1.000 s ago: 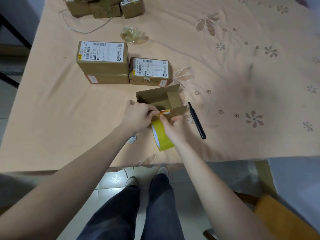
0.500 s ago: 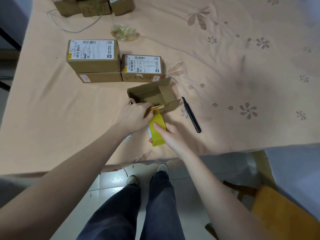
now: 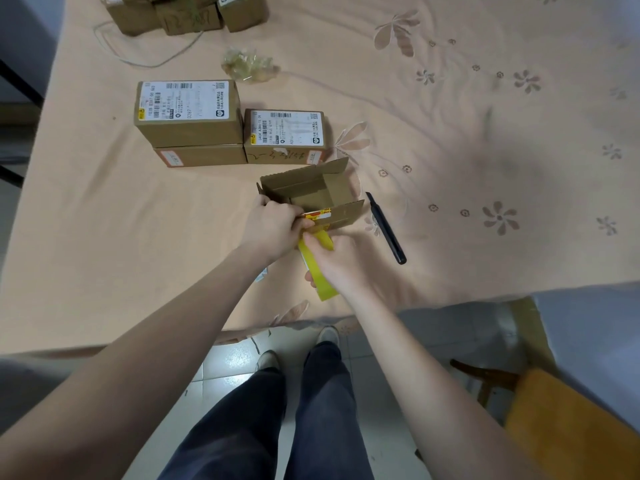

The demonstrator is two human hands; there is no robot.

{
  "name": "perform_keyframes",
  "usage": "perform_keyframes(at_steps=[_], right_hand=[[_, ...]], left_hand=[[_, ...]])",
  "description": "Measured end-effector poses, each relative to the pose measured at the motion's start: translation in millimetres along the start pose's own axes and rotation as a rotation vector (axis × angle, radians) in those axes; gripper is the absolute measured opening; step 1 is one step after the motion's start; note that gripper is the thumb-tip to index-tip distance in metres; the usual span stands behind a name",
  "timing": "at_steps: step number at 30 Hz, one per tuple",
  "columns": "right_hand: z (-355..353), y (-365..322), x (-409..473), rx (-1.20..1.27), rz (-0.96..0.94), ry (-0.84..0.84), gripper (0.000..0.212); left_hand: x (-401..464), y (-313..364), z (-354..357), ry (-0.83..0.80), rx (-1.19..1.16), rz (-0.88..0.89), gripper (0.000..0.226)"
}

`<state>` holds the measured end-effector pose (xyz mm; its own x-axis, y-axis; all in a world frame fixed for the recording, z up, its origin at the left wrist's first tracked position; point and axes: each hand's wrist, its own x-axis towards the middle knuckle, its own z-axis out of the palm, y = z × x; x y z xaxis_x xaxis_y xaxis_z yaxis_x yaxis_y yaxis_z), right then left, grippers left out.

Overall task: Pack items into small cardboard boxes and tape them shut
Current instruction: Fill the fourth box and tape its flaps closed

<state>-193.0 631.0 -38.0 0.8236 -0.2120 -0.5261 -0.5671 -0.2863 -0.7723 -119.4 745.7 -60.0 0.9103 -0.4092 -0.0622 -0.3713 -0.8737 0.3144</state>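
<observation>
Head view: an open cardboard box (image 3: 313,194) sits on the peach floral tablecloth (image 3: 485,140) close to the table's near edge, flaps up, its inside hidden in shadow, so I cannot tell whether anything is packed yet. The left hand (image 3: 273,230) curls over the box's near-left wall, thumb and fingers pinching it near a red and yellow sticker (image 3: 320,213), probably to steady the box while tape goes on. The right hand (image 3: 334,259) grips a yellow tape roll (image 3: 318,265) just near of the box, fingers wrapped round it, the roll's far end touching or almost touching the near wall; likely the tape end is being anchored there. A black pen (image 3: 385,228) lies just right of the box. Farther off stand sealed, labelled parcels (image 3: 228,126), with a crumpled plastic wrapper (image 3: 249,65) and more boxes (image 3: 187,12) beyond. Compared with half a second ago, the right hand has shifted slightly nearer on the roll, while the left hand's hold on the box looks unchanged.
</observation>
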Motion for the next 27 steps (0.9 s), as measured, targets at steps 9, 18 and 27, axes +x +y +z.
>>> perform_keyframes(at_steps=[9,18,27], right_hand=[[-0.7,-5.5,23.4,-0.087,0.055,0.016,0.04],[-33.4,16.1,28.7,-0.181,-0.046,0.088,0.055],[-81.1,49.4,61.6,-0.599,0.058,0.264,0.03]], left_hand=[[3.1,-6.9,-1.7,-0.044,0.052,0.081,0.028],[-2.0,-7.6,-5.3,-0.019,-0.031,0.197,0.024],[-19.2,0.1,-2.1,0.064,-0.089,0.205,0.021]])
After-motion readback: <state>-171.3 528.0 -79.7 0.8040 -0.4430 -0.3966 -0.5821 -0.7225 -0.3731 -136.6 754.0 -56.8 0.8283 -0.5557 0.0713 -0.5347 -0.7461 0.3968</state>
